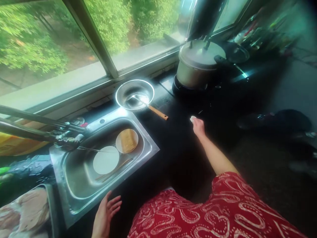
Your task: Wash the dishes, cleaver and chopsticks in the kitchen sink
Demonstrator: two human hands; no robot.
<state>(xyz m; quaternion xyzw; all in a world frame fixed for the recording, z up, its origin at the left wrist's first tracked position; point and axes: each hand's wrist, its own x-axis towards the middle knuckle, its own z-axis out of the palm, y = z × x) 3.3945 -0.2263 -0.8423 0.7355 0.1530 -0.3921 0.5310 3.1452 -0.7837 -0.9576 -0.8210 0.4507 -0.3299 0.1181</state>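
My left hand (105, 215) hovers with its fingers spread at the near front corner of the steel sink (146, 140), holding nothing. My right hand (198, 126) stretches out over the dark counter (178, 145), fingers together, empty, pointing toward the stove. It is a short way right of a metal strainer (135, 95) with a wooden handle that lies by the window. In the sink lie a white plate (106, 160), a small plate with a yellow sponge (128, 140) and chopsticks (115, 169).
A covered metal pot (198, 64) stands on the stove at the back right, with a dark pan (235, 54) beyond it. The tap (63, 135) reaches over the sink from the left. A window runs along the back. Dark shoes lie on the floor at the right.
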